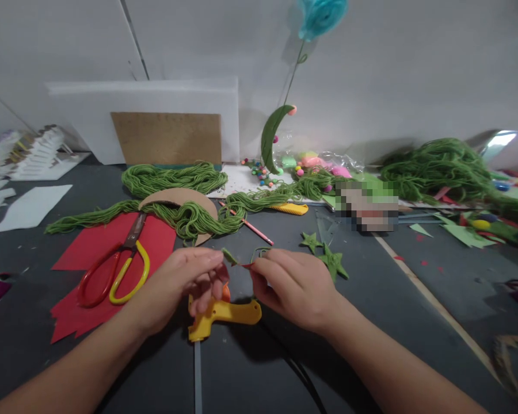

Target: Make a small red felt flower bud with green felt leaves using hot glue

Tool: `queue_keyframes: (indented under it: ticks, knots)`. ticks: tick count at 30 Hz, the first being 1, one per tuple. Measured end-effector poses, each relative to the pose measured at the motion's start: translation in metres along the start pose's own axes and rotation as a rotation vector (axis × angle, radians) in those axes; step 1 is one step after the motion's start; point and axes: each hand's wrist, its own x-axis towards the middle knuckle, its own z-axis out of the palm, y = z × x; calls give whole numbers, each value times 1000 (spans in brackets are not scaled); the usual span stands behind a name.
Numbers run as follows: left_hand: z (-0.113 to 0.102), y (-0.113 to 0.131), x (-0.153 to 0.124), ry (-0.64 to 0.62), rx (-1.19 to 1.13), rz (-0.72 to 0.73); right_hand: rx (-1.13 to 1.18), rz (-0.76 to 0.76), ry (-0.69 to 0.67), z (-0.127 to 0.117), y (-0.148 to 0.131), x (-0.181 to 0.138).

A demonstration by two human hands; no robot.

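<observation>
Pinching a small green piece (230, 257) with left hand (194, 270), thumb closed against forefinger, other fingers loosely curled; gripping a thin red sliver (246, 265) in right hand (296, 287), fingertips narrowed tight, knuckles up; holding both pieces end to end in the gap between hands, above the dark table (155, 374); can't tell if actually joined or merely touching, too small.

Directly below left fingers, partly covered by them: yellow glue gun (235, 313), lying on its side; from its back end, toward the near edge: pale glue stick (198, 374); just beyond right hand: two green stars, smaller one (311, 242) farther back, larger one (333, 261) nearer the knuckles.

On the left, past left forearm: red sheets (90, 247) under scissors (130, 241), with one red and one yellow handle; farther back: green yarn (175, 179), draped in part over a brown cardboard piece (176, 196); near it, pink pencil (259, 231) and yellow cutter (296, 209); at the back, against the white wall, green crescent (268, 138) beneath a blue flower (323, 17) on a thin stem.
</observation>
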Motion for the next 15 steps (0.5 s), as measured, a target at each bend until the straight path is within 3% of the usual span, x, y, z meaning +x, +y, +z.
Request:
queue_keyframes:
  ticks: [3,8,11,15]
  knots:
    - [5,-1,-2,-97,-222,-93,-65,-154,-62,-1,-2,-1]
    - [5,2,-3,-178,-490,-239,-43,-216,-76,-4,-8,2]
    - [4,2,-3,-207,-460,-303,-29,-235,-73,-5,-9,3]
    - [8,0,-3,-123,-316,-259,-28,-239,-79,-5,-7,3]
